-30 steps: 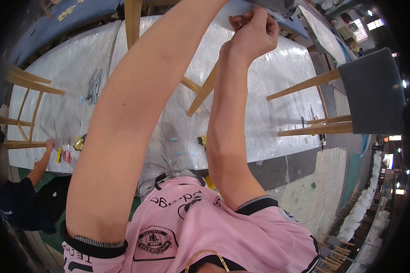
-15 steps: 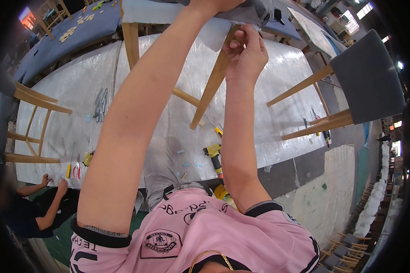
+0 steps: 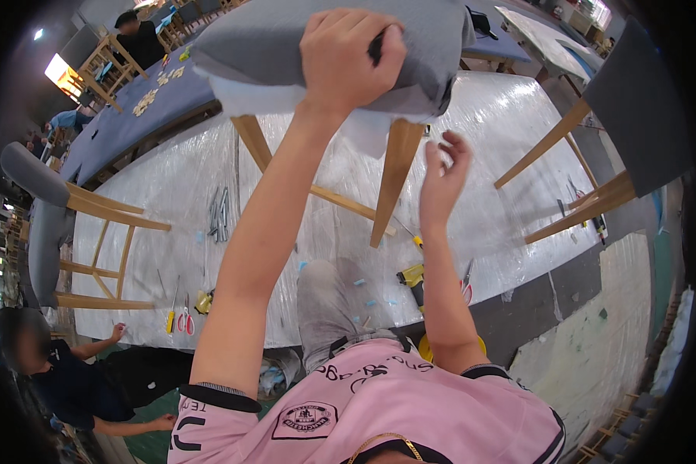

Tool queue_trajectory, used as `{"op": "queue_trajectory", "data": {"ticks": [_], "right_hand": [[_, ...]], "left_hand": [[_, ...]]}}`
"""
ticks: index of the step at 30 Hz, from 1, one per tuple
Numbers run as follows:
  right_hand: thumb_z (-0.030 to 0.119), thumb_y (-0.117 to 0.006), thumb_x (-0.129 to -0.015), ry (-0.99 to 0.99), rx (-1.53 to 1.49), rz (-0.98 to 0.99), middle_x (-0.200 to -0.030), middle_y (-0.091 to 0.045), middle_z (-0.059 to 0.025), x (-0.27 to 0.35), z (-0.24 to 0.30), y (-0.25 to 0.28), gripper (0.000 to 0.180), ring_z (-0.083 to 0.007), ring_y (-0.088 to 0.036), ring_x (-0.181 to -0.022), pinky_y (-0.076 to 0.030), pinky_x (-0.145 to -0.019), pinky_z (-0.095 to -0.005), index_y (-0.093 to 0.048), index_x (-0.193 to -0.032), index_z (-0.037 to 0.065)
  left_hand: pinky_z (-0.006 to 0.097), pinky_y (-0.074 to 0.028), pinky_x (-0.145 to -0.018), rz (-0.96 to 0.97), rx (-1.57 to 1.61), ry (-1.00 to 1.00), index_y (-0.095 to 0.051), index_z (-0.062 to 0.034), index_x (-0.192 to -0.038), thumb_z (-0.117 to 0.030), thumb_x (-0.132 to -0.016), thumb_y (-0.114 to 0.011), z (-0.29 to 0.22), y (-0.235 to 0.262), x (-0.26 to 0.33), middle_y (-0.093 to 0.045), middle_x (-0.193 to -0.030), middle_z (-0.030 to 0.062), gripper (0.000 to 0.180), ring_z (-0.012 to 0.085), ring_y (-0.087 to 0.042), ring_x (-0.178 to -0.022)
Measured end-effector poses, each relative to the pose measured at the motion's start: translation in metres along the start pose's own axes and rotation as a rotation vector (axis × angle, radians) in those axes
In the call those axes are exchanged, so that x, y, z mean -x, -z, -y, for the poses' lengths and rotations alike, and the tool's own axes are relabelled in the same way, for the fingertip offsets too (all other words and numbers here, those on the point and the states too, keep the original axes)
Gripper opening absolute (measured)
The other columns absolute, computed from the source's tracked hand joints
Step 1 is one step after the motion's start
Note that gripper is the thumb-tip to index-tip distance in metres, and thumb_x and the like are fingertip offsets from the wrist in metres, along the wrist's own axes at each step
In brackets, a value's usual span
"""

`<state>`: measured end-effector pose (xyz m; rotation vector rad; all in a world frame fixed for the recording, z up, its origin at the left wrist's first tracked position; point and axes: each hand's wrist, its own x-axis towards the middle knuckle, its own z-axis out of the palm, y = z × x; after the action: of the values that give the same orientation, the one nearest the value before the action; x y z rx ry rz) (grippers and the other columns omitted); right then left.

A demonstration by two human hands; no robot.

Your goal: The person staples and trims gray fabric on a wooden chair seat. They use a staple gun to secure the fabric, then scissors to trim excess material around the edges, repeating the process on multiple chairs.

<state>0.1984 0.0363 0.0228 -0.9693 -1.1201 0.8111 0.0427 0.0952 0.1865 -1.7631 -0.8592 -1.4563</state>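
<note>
My left hand (image 3: 349, 60) presses down, fingers curled, on the grey fabric (image 3: 263, 39) covering a chair's seat, and appears to grip a fold of it. White lining (image 3: 259, 98) hangs out below the fabric's edge. Under the seat, a wooden leg (image 3: 396, 182) points down toward the wrapped tabletop. Just right of that leg, my right hand (image 3: 445, 174) is raised with fingers loosely bent and apart. Nothing shows in it, and it does not touch the seat.
The plastic-wrapped table (image 3: 185, 166) carries a yellow-black nail gun (image 3: 414, 286), red-handled scissors (image 3: 185, 319), a yellow screwdriver (image 3: 171, 319) and metal rods (image 3: 219, 215). Upholstered chairs (image 3: 634, 108) stand right and left (image 3: 46, 232). A co-worker (image 3: 69, 371) sits at lower left.
My right hand has come away from the seat's edge beside the leg. The view has shifted, bringing the grey seat and my left hand fully into sight.
</note>
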Motion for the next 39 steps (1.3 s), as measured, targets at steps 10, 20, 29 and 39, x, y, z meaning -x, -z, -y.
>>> {"op": "queue_trajectory", "data": {"ticks": [10,20,29,39], "right_hand": [[0.025,-0.076,-0.086,-0.081,0.057,0.666,-0.147,-0.04,-0.0282,0.102,-0.004,-0.037,0.092,-0.0398,-0.044,-0.138,-0.035,-0.117,-0.0435,-0.023,-0.155,-0.007],[0.024,-0.074,-0.088,0.169,0.103,0.952,-0.148,-0.046,-0.0271,0.131,-0.012,-0.042,0.087,-0.0401,-0.049,-0.137,-0.04,-0.114,-0.0429,-0.027,-0.155,-0.006],[0.033,-0.066,-0.102,-0.219,-0.244,0.773,-0.081,-0.07,-0.0081,0.081,0.078,-0.044,0.037,-0.0128,-0.069,-0.076,-0.054,-0.072,-0.0255,-0.07,-0.095,-0.004],[0.036,-0.067,-0.102,-0.321,-0.41,0.963,-0.072,-0.07,-0.0083,0.075,0.071,-0.081,0.045,-0.0126,-0.066,-0.063,-0.054,-0.059,-0.026,-0.073,-0.083,-0.004]], "left_hand": [[0.036,-0.051,-0.09,0.167,0.183,0.065,-0.075,-0.0044,-0.092,-0.01,-0.086,-0.055,0.051,0.116,0.043,-0.078,-0.102,0.0107,0.022,0.0286,-0.071,-0.095],[0.043,-0.032,-0.118,0.085,-0.001,0.793,-0.062,-0.0062,-0.135,-0.026,-0.101,-0.061,-0.02,0.183,0.086,-0.041,-0.159,0.019,0.04,0.0336,-0.038,-0.148],[0.04,-0.044,-0.106,-0.054,-0.026,0.904,-0.047,-0.0105,-0.143,-0.026,-0.091,-0.079,-0.077,0.19,0.131,-0.048,-0.142,0.0109,0.063,0.0242,-0.048,-0.133],[0.032,-0.05,-0.072,0.012,0.055,0.951,-0.067,0.0017,-0.081,-0.025,-0.088,-0.082,-0.075,0.211,0.141,-0.062,-0.091,0.0089,0.031,0.0188,-0.062,-0.081]]}}
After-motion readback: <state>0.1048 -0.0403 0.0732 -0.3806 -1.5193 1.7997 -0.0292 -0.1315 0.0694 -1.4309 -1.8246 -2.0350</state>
